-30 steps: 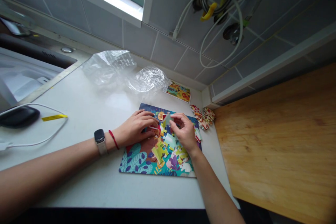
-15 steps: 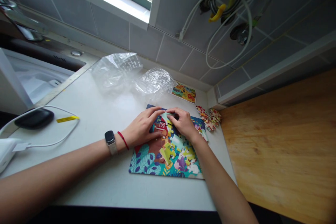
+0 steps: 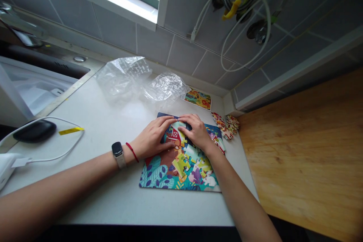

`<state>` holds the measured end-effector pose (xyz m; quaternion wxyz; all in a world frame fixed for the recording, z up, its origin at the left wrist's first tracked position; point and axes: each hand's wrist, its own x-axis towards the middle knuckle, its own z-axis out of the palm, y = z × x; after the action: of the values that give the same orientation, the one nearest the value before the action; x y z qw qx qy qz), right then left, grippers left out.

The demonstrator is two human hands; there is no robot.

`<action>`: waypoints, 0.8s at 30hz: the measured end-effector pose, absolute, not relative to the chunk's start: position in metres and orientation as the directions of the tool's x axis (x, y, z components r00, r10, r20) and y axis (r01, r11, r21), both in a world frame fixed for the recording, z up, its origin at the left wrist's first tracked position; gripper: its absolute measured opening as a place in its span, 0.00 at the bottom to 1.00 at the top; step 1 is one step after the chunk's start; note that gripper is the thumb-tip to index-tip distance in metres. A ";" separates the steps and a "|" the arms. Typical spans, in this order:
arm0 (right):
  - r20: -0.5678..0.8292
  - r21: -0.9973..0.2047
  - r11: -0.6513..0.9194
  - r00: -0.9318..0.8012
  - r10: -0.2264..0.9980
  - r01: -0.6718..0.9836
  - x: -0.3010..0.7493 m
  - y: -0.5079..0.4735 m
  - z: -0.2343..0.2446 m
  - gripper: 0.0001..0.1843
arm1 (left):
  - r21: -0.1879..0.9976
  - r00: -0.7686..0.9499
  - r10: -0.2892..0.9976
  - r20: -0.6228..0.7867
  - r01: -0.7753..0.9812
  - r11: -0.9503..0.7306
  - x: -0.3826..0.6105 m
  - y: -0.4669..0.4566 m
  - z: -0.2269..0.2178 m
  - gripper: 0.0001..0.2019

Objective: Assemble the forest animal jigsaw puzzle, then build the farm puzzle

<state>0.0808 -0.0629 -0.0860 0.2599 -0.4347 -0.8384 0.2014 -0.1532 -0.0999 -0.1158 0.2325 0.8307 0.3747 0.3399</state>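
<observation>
A colourful jigsaw puzzle board (image 3: 155,179) lies on the counter, partly filled, with a red barn and a white rabbit in its picture. My left hand (image 3: 155,136) rests on its upper left, fingers stretched out and thumb apart. Facing it, my right hand (image 3: 197,132) has its fingertips and thumb spread over a pale green puzzle piece (image 3: 180,124) above the barn. The piece lies on the board, partly covered by the fingers. Several loose pieces (image 3: 189,152) sit in the middle of the board. My right hand hides part of the board's right side.
More pieces (image 3: 226,126) are heaped beyond the board's right corner, near a picture card (image 3: 197,99). Crumpled clear plastic (image 3: 167,87) lies at the back. On the left are a black mouse-shaped object (image 3: 35,130), a white cable and a sink. A wooden board (image 3: 300,151) adjoins on the right.
My right fingers have gone from pinching the pale green piece to lying stretched over it, and the piece now sits lower and flatter. My left hand has barely moved.
</observation>
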 end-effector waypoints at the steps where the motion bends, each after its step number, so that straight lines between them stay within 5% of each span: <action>1: 0.302 -0.539 0.552 -0.465 0.832 0.637 0.084 -0.065 -0.083 0.11 | 0.630 0.495 0.775 0.393 0.469 -0.619 -0.153 -0.100 -0.117 0.33; 6: 0.423 -0.508 0.524 -0.332 0.843 0.683 0.117 -0.085 -0.064 0.09 | 0.541 0.580 0.726 0.371 0.500 -0.676 -0.156 -0.100 -0.121 0.16; 10: 0.366 -0.540 0.441 -0.272 0.890 0.717 0.154 -0.100 -0.058 0.09 | 0.490 0.614 0.709 0.347 0.526 -0.695 -0.156 -0.103 -0.121 0.16; 13: 0.232 -0.573 0.394 -0.319 0.919 0.718 0.176 -0.106 -0.057 0.13 | 0.454 0.633 0.702 0.327 0.546 -0.704 -0.156 -0.104 -0.121 0.17; 18: -0.066 -0.510 0.349 -0.441 0.895 0.786 0.190 -0.112 -0.055 0.38 | 0.393 0.679 0.680 0.277 0.566 -0.725 -0.155 -0.103 -0.124 0.20; 24: -0.079 -0.455 0.363 -0.444 0.893 0.813 0.183 -0.116 -0.053 0.24 | 0.346 0.732 0.651 0.202 0.569 -0.746 -0.156 -0.104 -0.122 0.25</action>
<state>0.1832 -0.1156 -0.0529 0.0909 -0.5195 -0.8206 0.2200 -0.1562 -0.1036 -0.1223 0.1312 0.9212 0.3310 0.1568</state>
